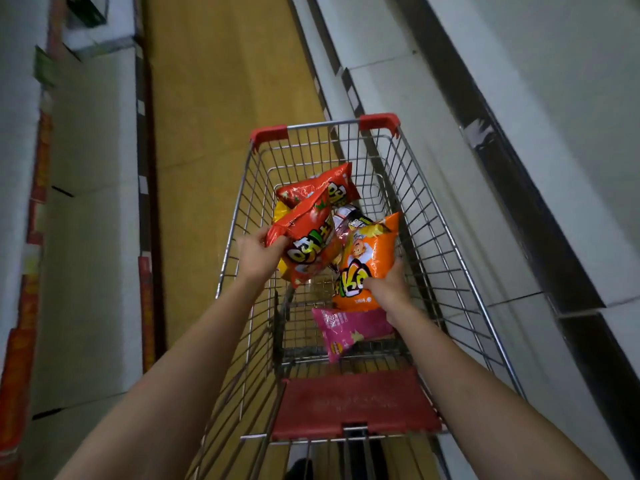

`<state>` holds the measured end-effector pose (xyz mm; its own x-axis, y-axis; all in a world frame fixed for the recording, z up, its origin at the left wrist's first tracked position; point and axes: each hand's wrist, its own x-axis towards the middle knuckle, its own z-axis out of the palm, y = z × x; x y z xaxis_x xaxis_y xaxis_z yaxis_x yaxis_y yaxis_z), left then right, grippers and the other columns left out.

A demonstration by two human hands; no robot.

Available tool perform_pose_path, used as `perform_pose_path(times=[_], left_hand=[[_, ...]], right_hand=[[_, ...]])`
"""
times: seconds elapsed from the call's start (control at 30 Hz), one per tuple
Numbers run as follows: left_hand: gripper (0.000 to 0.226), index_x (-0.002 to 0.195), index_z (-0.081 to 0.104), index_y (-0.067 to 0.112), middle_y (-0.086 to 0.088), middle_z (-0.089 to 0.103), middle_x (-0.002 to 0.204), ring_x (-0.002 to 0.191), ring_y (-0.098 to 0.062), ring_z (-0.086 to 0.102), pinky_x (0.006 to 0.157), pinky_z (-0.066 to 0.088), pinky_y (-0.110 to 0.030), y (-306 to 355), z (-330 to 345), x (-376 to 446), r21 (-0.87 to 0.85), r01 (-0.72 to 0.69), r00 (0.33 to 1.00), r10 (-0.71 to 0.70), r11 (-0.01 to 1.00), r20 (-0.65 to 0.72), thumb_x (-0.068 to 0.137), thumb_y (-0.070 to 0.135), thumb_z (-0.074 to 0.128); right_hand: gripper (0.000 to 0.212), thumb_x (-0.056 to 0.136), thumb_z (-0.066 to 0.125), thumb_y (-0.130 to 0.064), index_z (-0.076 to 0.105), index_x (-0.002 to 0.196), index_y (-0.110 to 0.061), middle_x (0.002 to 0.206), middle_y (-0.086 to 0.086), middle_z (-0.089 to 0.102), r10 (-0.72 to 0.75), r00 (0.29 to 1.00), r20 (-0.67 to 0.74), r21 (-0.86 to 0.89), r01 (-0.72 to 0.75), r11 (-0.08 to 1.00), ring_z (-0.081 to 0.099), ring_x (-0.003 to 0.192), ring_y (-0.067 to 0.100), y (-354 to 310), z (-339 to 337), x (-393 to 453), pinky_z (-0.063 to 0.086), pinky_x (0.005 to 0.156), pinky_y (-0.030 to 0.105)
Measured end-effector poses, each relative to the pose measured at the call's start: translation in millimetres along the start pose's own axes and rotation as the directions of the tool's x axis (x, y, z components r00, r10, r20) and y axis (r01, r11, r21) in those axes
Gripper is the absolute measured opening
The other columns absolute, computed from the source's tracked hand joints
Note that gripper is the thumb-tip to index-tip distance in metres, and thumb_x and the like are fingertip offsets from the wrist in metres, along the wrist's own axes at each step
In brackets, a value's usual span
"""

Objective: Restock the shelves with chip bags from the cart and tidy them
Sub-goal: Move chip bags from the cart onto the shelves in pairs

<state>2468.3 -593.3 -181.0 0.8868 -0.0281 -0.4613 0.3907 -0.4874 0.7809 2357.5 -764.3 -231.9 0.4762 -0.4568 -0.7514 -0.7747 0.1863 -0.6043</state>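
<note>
Pickup step: left hand (pixel 258 252) grips red bag (pixel 308 244), right hand (pixel 388 285) grips orange bag (pixel 367 268), mid-cart (pixel 450 237); next, lift clear of its rim.

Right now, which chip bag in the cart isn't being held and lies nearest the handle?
The pink bag. It lies flat on the cart floor below the right hand, ungripped; the red and orange bags are both held.

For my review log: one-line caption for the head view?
Left hand grips a red chip bag, right hand an orange bag, inside a wire cart.
</note>
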Motion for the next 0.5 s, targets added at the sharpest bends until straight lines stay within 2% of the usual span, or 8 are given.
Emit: perform_pose_path(times=[0.07, 0.17, 0.27, 0.33, 0.43, 0.5], left_hand=[[0.02, 0.099, 0.064, 0.005, -0.012, 0.061, 0.107, 0.094, -0.021, 0.062, 0.078, 0.052, -0.025, 8.2, -18.9, -11.8, -0.046, -0.038, 0.995, 0.042, 0.998, 0.088, 0.086, 0.02, 0.065], [0.005, 0.092, 0.06, 0.004, -0.01, 0.062, 0.092, 0.088, -0.022, 0.057, 0.083, 0.046, -0.031, 22.8, -46.0, -31.3, -0.179, -0.021, 0.981, 0.055, 0.984, 0.187, 0.089, 0.005, 0.056], [0.011, 0.086, 0.055, 0.008, -0.005, 0.06, 0.08, 0.074, -0.018, 0.057, 0.069, 0.045, -0.027, 40.1, -70.6, -57.4, -0.334, -0.024, 0.972, 0.1, 0.942, 0.211, 0.087, -0.001, 0.05], [0.008, 0.09, 0.056, 0.01, -0.003, 0.061, 0.075, 0.066, -0.015, 0.057, 0.058, 0.044, -0.025, 50.4, -82.4, -73.3, -0.419, -0.021, 0.977, 0.107, 0.908, 0.183, 0.088, 0.003, 0.052], [0.012, 0.093, 0.06, 0.006, -0.009, 0.066, 0.078, 0.066, -0.021, 0.061, 0.062, 0.049, -0.029, 62.0, -97.1, -94.1, -0.53, 0.087, 0.976, 0.035, 0.843, 0.216, 0.088, 0.016, 0.056], [0.02, 0.095, 0.061, 0.002, -0.012, 0.07, 0.075, 0.062, -0.023, 0.066, 0.059, 0.055, -0.03, 69.2, -105.6, -108.5, -0.538, 0.114, 0.957, 0.054, 0.835, 0.286, 0.09, 0.021, 0.055]], right_hand=[[0.079, 0.087, 0.063, -0.005, 0.018, 0.149, -0.023, 0.134, 0.013, 0.05, -0.053, 0.998, -0.033, 0.026, 0.054, 0.998, 0.056, 0.112, 0.034, -4.9, -5.3, -20.1, 0.051, 0.091, 0.049], [0.075, 0.086, 0.065, -0.005, 0.025, 0.148, -0.019, 0.134, 0.014, 0.048, -0.169, 0.976, -0.136, -0.035, 0.166, 0.986, 0.055, 0.113, 0.035, -14.6, -17.3, -47.3, 0.049, 0.089, 0.044], [0.066, 0.084, 0.065, -0.007, 0.038, 0.142, -0.023, 0.126, 0.014, 0.05, -0.293, 0.932, -0.213, -0.092, 0.28, 0.956, 0.056, 0.099, 0.03, -21.3, -27.3, -82.4, 0.049, 0.076, 0.035], [0.061, 0.082, 0.065, -0.004, 0.046, 0.136, -0.027, 0.12, 0.013, 0.055, -0.351, 0.921, -0.169, -0.087, 0.34, 0.936, 0.059, 0.095, 0.029, -25.2, -34.5, -106.4, 0.052, 0.077, 0.037], [0.06, 0.078, 0.065, 0.006, 0.045, 0.124, -0.027, 0.109, 0.004, 0.058, -0.35, 0.937, 0.016, -0.016, 0.35, 0.936, 0.06, 0.092, 0.026, -34.4, -45.4, -144.9, 0.054, 0.082, 0.042], [0.05, 0.077, 0.07, 0.003, 0.043, 0.113, -0.018, 0.106, 0.003, 0.054, -0.353, 0.933, 0.064, -0.087, 0.358, 0.93, 0.058, 0.09, 0.023, -41.0, -50.6, -168.2, 0.05, 0.079, 0.038]])
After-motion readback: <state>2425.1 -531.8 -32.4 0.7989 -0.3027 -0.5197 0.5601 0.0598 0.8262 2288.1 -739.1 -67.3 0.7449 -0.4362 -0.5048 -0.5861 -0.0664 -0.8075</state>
